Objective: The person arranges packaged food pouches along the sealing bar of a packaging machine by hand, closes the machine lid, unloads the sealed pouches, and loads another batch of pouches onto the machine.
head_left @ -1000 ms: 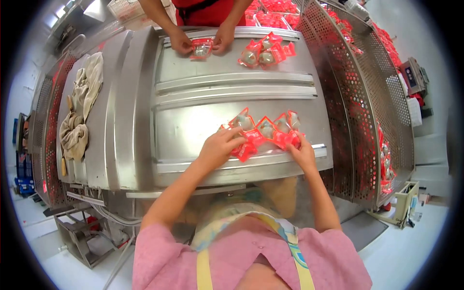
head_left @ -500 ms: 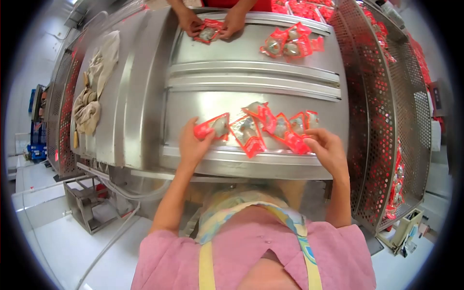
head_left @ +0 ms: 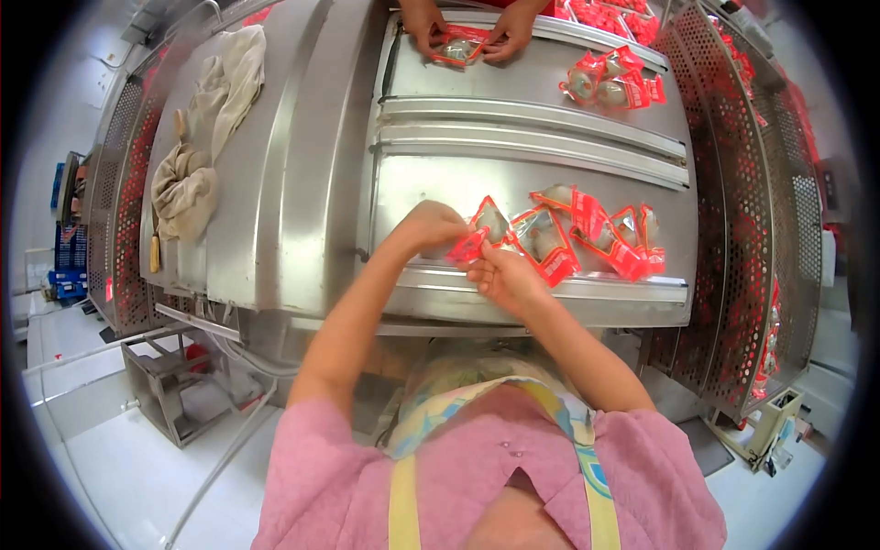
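Note:
My left hand [head_left: 431, 227] and my right hand [head_left: 506, 280] are close together at the left end of a row of packets. Both have their fingers closed on the red end of one red-and-clear plastic packet [head_left: 491, 218], which has a greyish rounded item inside. Just right of it lies another such packet [head_left: 543, 240], and beyond that a loose group of several packets [head_left: 610, 234], some overlapping. All rest on the near section of the steel worktop [head_left: 422, 188].
Across the raised metal rails [head_left: 532, 142], a co-worker's hands [head_left: 509, 32] hold a similar packet [head_left: 458, 48], with a packet pile [head_left: 612, 81] alongside. Perforated metal racks [head_left: 733, 220] stand at right. Crumpled cloths [head_left: 183, 188] lie on the left steel surface.
My right hand has left the right end of the row and joined my left hand at the leftmost packet, which is now more upright. The camera view has shifted, moving the table rightward.

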A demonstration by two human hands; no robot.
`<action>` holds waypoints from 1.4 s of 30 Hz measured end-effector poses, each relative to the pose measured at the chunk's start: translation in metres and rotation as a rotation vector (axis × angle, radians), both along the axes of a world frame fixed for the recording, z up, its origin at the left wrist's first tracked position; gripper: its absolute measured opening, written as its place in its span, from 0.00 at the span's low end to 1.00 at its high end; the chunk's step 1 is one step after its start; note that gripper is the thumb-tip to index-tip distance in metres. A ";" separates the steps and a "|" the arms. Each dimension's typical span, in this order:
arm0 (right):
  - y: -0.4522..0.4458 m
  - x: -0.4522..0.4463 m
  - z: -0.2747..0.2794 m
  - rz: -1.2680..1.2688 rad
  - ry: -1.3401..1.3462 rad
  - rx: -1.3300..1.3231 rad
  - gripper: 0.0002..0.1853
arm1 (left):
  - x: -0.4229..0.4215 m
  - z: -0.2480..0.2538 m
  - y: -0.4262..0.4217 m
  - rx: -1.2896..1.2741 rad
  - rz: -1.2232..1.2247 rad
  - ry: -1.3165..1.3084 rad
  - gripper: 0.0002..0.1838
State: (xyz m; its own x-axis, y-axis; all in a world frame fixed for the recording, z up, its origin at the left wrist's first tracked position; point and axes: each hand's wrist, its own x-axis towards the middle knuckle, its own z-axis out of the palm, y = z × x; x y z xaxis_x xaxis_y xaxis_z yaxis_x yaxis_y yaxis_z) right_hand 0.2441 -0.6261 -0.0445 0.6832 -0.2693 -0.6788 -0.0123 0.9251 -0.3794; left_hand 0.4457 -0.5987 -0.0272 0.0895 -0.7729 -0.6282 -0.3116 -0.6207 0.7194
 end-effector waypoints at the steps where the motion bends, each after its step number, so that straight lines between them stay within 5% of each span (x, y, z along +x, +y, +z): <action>1: 0.002 -0.001 -0.008 -0.015 0.015 -0.021 0.18 | 0.003 -0.001 -0.002 -0.002 -0.031 0.019 0.16; 10: -0.019 0.011 0.002 0.215 0.108 -0.124 0.07 | 0.021 -0.013 0.025 0.275 0.181 0.474 0.12; 14: -0.035 0.033 0.004 0.525 0.347 -0.623 0.11 | 0.046 -0.021 0.045 0.127 0.052 -0.114 0.10; 19: -0.027 0.066 -0.007 0.657 0.393 -0.869 0.13 | 0.044 0.000 0.070 0.073 0.014 -0.672 0.10; 23: -0.023 0.067 -0.037 0.707 0.441 -1.094 0.17 | 0.042 0.010 0.076 -0.018 -0.086 -0.745 0.16; 30: -0.027 0.067 -0.008 0.833 0.378 -1.162 0.17 | 0.048 0.023 0.067 0.154 -0.218 -0.708 0.12; 33: -0.038 0.067 -0.011 0.958 0.275 -1.095 0.15 | 0.054 0.007 0.067 0.125 -0.090 -0.599 0.13; 36: -0.035 0.066 -0.005 0.701 0.305 -0.726 0.15 | 0.053 0.006 0.068 0.097 -0.039 -0.551 0.12; 42: -0.016 0.069 -0.018 0.790 0.447 -1.193 0.14 | 0.038 0.007 0.084 -0.049 0.002 -0.696 0.10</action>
